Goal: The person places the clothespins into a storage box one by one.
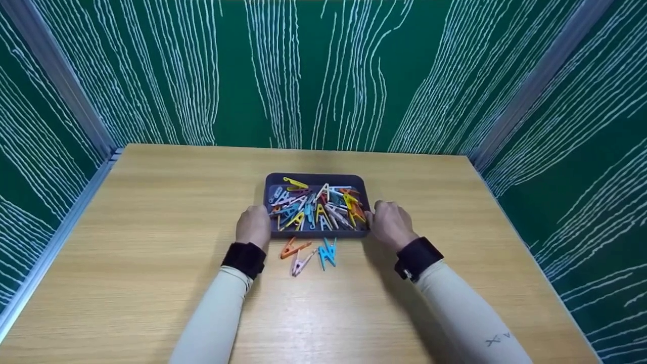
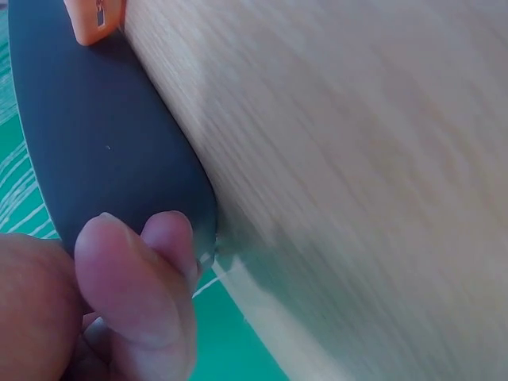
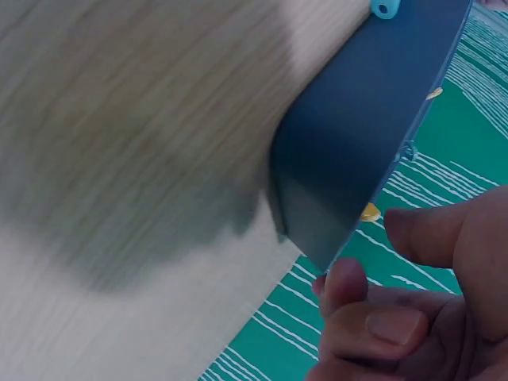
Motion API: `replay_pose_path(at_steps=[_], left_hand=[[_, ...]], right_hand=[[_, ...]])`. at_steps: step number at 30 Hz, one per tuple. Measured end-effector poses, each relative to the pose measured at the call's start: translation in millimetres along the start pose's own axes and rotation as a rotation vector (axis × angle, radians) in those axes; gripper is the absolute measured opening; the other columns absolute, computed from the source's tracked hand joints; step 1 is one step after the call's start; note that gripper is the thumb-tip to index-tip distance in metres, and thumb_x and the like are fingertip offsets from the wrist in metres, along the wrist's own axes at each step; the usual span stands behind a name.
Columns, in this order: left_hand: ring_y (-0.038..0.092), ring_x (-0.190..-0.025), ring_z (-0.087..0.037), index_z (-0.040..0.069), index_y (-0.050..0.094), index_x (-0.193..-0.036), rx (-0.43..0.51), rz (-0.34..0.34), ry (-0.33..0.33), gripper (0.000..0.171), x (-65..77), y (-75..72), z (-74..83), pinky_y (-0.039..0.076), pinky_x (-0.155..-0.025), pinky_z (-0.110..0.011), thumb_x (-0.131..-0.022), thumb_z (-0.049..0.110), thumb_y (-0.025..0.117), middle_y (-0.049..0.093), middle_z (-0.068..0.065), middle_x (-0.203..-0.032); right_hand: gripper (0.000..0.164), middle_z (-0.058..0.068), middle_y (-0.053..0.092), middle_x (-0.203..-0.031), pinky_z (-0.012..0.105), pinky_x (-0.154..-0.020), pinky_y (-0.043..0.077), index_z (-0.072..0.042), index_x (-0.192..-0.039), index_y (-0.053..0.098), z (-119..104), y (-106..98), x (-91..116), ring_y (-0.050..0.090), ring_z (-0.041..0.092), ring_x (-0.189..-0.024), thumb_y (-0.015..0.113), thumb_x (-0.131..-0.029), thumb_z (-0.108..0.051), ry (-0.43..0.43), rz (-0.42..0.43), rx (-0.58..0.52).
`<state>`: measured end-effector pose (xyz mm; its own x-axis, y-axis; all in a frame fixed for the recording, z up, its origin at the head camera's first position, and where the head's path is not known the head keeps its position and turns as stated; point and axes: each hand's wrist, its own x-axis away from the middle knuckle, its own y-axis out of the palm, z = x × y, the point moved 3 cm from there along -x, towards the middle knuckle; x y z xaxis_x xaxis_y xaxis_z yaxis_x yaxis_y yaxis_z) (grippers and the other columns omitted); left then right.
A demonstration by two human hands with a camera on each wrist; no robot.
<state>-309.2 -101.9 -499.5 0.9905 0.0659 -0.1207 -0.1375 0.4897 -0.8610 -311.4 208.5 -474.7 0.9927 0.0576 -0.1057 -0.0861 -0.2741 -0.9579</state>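
A dark rectangular tray (image 1: 317, 234) sits on the table, holding a heap of colourful plastic clothespins (image 1: 309, 210). At its left side my left hand (image 1: 253, 225) grips the tray; in the left wrist view its fingertips lie against the tray's end. On the opposite side my right hand (image 1: 392, 225) holds the tray's right edge. The right wrist view shows the thumb (image 3: 425, 234) above the rim and curled fingers by the outer wall. Just in front of the tray lie an orange clothespin (image 1: 289, 249), a pale pink clothespin (image 1: 299, 265) and a blue clothespin (image 1: 327, 253).
The wooden table (image 1: 151, 217) reaches back to a green wall (image 1: 232, 76) with white wavy lines. Similar panels stand at left and right, joined by metal posts (image 1: 65, 76). Each wrist wears a black band (image 1: 244, 260).
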Motion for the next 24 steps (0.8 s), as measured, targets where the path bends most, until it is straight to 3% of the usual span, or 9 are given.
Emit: replay_pose_path(at_steps=[9,15,20,22,24], left_hand=[[0.072,-0.085,-0.043,-0.010,0.072,-0.089,-0.009,0.028,0.040,0.028,2.6,2.9,0.0,0.057,-0.073,-0.054,-0.096,-0.006,0.045,0.071,-0.029,-0.090],[0.072,-0.088,-0.044,-0.009,0.073,-0.091,-0.015,-0.005,0.040,0.026,-1.5,3.2,-2.0,0.057,-0.075,-0.054,-0.096,-0.005,0.048,0.072,-0.029,-0.094],[0.072,-0.088,-0.041,-0.008,0.072,-0.092,-0.008,-0.063,0.015,0.024,-0.4,-2.2,-3.9,0.057,-0.075,-0.053,-0.099,0.004,0.053,0.073,-0.027,-0.095],[0.072,-0.085,-0.041,-0.007,0.071,-0.092,-0.007,-0.043,0.016,0.025,5.8,-7.7,-1.9,0.057,-0.074,-0.052,-0.101,0.011,0.056,0.073,-0.026,-0.093],[0.072,-0.080,-0.040,-0.007,0.070,-0.092,-0.019,0.023,0.050,0.026,15.8,-13.8,3.5,0.056,-0.070,-0.051,-0.100,0.016,0.060,0.072,-0.025,-0.089]], right_hand=[[0.017,0.020,0.068,-0.086,0.046,-0.067,0.052,0.002,-0.084,0.066,2.9,12.1,-7.7,0.059,0.027,-0.073,0.058,-0.096,-0.006,0.005,-0.131,-0.047],[0.013,0.022,0.069,-0.088,0.048,-0.067,0.052,0.004,-0.087,0.066,-1.9,15.5,-10.5,0.060,0.029,-0.074,0.053,-0.086,0.004,0.006,-0.123,-0.030],[0.016,0.024,0.069,-0.092,0.049,-0.071,0.054,0.008,-0.098,0.067,-6.3,17.7,-10.0,0.066,0.032,-0.081,0.059,-0.086,0.003,0.011,-0.109,0.004],[0.017,0.024,0.069,-0.093,0.049,-0.072,0.054,0.009,-0.100,0.067,-7.9,18.1,-9.8,0.066,0.033,-0.082,0.061,-0.086,0.002,0.008,-0.106,0.016],[0.017,0.024,0.069,-0.093,0.048,-0.073,0.054,0.009,-0.101,0.067,-9.4,17.8,-9.6,0.067,0.033,-0.082,0.061,-0.086,0.002,0.012,-0.102,0.019]])
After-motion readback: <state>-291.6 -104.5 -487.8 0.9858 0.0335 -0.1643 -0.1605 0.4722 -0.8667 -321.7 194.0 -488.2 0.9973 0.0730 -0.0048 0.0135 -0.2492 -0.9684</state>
